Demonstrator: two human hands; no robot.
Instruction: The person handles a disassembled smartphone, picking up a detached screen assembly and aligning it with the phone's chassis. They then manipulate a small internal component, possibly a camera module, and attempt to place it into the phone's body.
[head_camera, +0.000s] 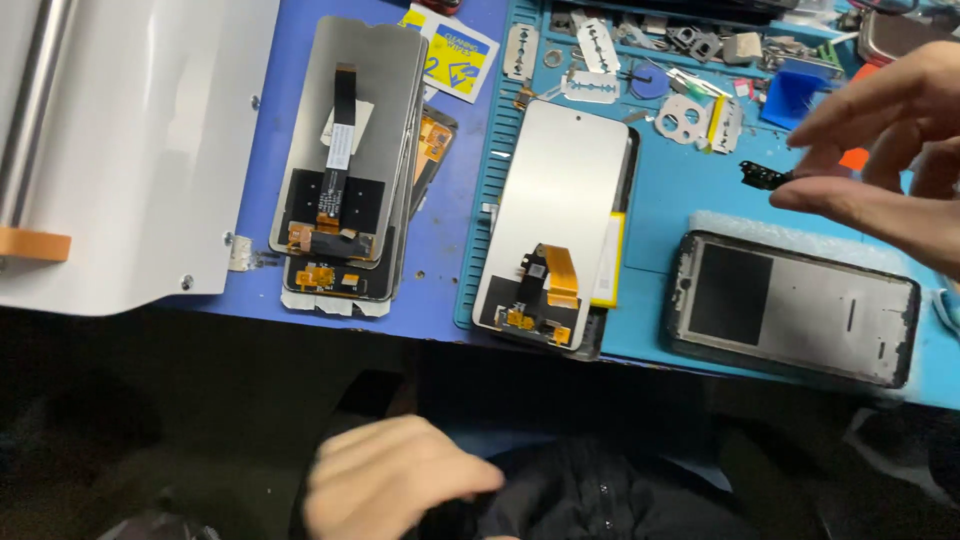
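The work surface is a blue silicone repair mat (690, 190) on a blue table (445, 240); a white sheet-metal housing (150, 150) occupies the left. The right hand (890, 150) pinches a small black circuit board (762, 176) between thumb and fingertips, above a black phone frame (795, 305). The left hand (395, 485), blurred, rests loosely curled on dark clothing below the table edge. A grey display panel with orange flex cable (555, 220) lies mid-mat, beside stacked grey display panels (350, 150). Razor blades (595, 65) lie near the far edge.
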